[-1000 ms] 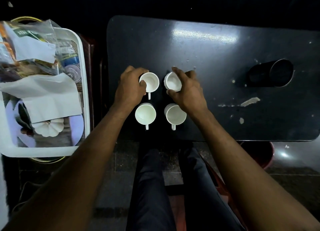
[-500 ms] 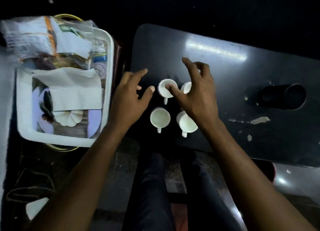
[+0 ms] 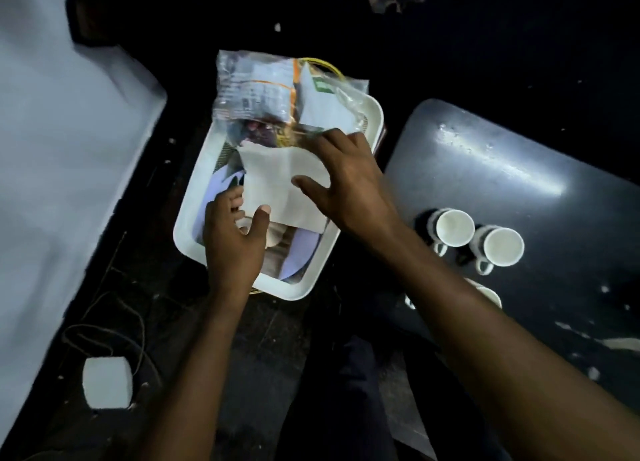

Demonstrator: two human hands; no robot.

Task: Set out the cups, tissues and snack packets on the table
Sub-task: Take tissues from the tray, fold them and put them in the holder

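A white tray (image 3: 194, 215) holds a folded white tissue (image 3: 273, 180) and clear snack packets (image 3: 263, 93) at its far end. My left hand (image 3: 232, 239) rests at the tissue's near left corner, thumb on top and fingers at its edge. My right hand (image 3: 346, 180) hovers spread over the tissue's right side, fingers apart. White cups (image 3: 453, 228) (image 3: 502, 247) stand on the dark table (image 3: 519, 170) to the right. Further cups near the table's front edge are mostly hidden behind my right forearm.
A pale blue surface (image 3: 62, 170) fills the left side. A white block (image 3: 107, 381) and loose cords (image 3: 104, 336) lie on the dark floor. My legs (image 3: 346, 391) are below, between the tray and the table.
Both hands left the cups on the table and moved left to the tray. My view swung left with them. The cups stay grouped on the table.
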